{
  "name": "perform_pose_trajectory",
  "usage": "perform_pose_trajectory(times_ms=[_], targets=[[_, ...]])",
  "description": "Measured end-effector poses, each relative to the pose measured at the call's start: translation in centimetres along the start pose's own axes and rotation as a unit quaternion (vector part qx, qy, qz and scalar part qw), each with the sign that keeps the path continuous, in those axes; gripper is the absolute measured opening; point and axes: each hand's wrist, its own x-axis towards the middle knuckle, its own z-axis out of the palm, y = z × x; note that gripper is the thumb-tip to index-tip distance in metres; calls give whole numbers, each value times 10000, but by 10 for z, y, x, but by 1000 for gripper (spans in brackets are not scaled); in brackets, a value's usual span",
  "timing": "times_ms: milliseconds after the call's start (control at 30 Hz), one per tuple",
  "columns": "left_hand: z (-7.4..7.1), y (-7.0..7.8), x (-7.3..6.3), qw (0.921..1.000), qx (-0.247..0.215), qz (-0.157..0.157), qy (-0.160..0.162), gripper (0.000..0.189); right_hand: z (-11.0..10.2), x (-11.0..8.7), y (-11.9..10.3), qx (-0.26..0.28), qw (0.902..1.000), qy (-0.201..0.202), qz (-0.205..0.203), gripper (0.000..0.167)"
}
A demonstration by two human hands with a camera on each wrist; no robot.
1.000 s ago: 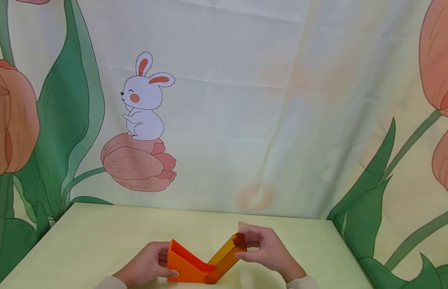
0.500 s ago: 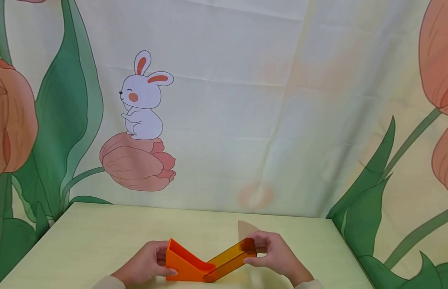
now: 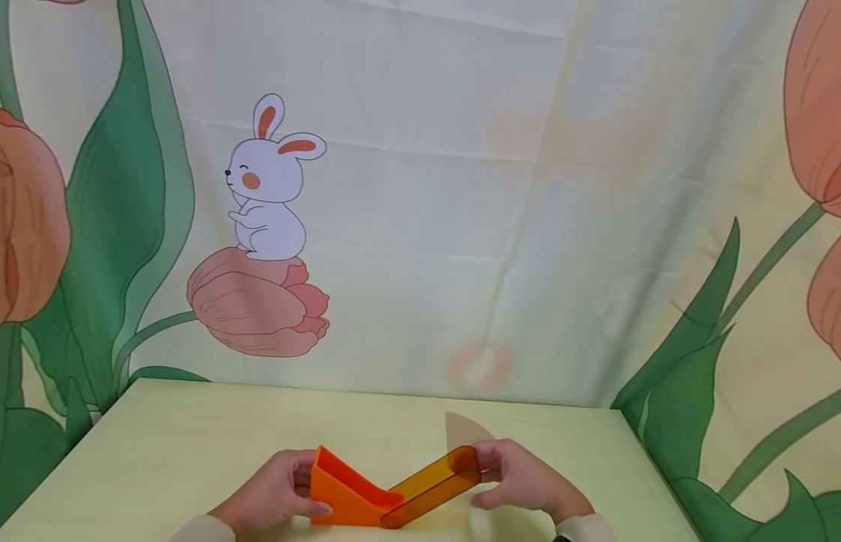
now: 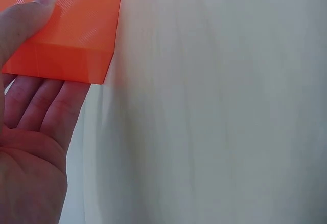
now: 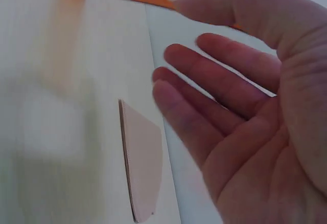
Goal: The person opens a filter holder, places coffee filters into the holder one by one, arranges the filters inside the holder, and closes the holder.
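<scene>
An orange wedge-shaped case (image 3: 345,497) stands on the table, its tall end toward my left hand (image 3: 278,489). That hand grips the tall end: in the left wrist view the thumb lies along one face of the orange case (image 4: 84,29) and the fingers go behind it. Joined to the low end is a translucent amber cover (image 3: 430,491), swung out to the right and slanting upward. My right hand (image 3: 528,482) is beside the cover's raised end, thumb apart from it. The right wrist view shows this right hand (image 5: 230,106) with fingers loosely spread and nothing in the palm.
Behind the right hand lies a flat beige fan-shaped piece (image 3: 463,430), partly hidden by the fingers. The pale table (image 3: 223,421) ends at a hanging cloth (image 3: 406,226) printed with tulips and a rabbit.
The amber cover has swung down to the right from a steeper slant. My right hand followed it right, then its thumb came off the cover. My left hand keeps its grip on the case.
</scene>
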Motion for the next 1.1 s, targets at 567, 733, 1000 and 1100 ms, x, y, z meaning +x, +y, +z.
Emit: perform_pose_trajectory(times_ms=[567,733,1000,1100], targets=[[2,0,0,10000,-76,-12,-16,54,-32,47,44,-1711,9349,2766,1424,23],[1,0,-1,10000,-20,-47,16,55,-31,62,49,-1832,9292,2597,1885,33],[0,-1,1,10000,-46,42,-70,52,-30,76,59,-1924,9214,2552,2209,44],[-1,-2,0,10000,-21,10,-25,53,-29,80,59,-1942,9206,2444,2346,48]])
